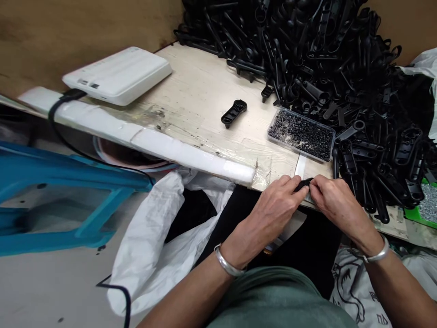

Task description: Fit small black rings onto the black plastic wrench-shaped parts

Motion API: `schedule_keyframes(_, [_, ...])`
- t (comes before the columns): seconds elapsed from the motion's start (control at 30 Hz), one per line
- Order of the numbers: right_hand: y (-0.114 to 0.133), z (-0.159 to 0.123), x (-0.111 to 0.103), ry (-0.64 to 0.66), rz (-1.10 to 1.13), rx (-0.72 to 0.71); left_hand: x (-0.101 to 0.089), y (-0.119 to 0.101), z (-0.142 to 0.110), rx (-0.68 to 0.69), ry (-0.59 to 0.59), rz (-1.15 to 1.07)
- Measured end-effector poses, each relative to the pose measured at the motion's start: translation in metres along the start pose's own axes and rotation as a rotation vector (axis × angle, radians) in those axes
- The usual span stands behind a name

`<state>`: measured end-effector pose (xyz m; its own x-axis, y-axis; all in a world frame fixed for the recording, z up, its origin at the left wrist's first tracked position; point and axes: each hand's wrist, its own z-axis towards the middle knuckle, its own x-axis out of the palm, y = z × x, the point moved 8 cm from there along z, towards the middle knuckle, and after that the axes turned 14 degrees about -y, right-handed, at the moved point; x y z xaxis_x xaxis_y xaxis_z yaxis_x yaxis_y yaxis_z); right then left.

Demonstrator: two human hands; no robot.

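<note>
At the table's front edge, my left hand [280,200] is closed around a black plastic part [302,184]. The fingers of my right hand [331,196] are pinched at that part's right end; whether they also hold something small is hidden. Just beyond my hands stands a clear plastic box [329,157] of tiny black pieces [300,132]. A single elongated black part [234,113] with a rounded end lies on the tabletop, left of the box.
A big heap of black plastic parts [307,54] covers the back and right. A white device [118,75] with a black cable [56,123] sits at left. A green tray [414,215] holds small silvery pieces. Below are a blue stool [99,214] and a white sack [146,246].
</note>
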<state>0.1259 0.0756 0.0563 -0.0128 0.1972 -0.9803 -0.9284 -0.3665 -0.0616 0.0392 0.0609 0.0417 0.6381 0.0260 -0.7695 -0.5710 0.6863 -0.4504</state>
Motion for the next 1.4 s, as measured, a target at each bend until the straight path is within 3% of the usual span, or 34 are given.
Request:
schedule_keyframes(0.13, [0.019, 0.0, -0.007, -0.006, -0.19, -0.062, 0.004, 0.001, 0.0, 0.043, 0.029, 0.014])
schedule_keyframes(0.27, [0.018, 0.004, -0.006, 0.032, -0.215, -0.045, 0.005, 0.001, 0.0, 0.087, 0.047, 0.054])
schedule_keyframes(0.43, [-0.006, 0.009, 0.008, 0.093, 0.125, -0.016, 0.005, 0.0, 0.002, 0.08, 0.08, 0.082])
schedule_keyframes(0.6, [-0.028, 0.0, 0.012, 0.012, 0.474, 0.277, 0.004, -0.001, 0.005, 0.066, 0.091, 0.122])
schedule_keyframes(0.7, [-0.041, -0.021, 0.015, -0.111, 0.803, 0.547, 0.002, 0.001, 0.003, 0.046, -0.001, 0.098])
schedule_keyframes(0.8, [-0.054, -0.046, 0.021, -0.277, 1.115, 0.819, -0.004, 0.004, 0.0, -0.012, -0.187, -0.027])
schedule_keyframes(0.9, [-0.051, -0.059, 0.028, -0.343, 1.393, 0.976, -0.013, -0.001, -0.002, -0.042, -0.364, -0.134])
schedule_keyframes(1.07, [-0.033, -0.053, 0.031, -0.376, 1.677, 1.042, -0.023, -0.019, -0.002, -0.034, -0.5, -0.172])
schedule_keyframes(1.4, [-0.024, -0.039, 0.033, -0.441, 1.687, 1.108, -0.027, -0.028, -0.01, -0.026, -0.556, -0.149])
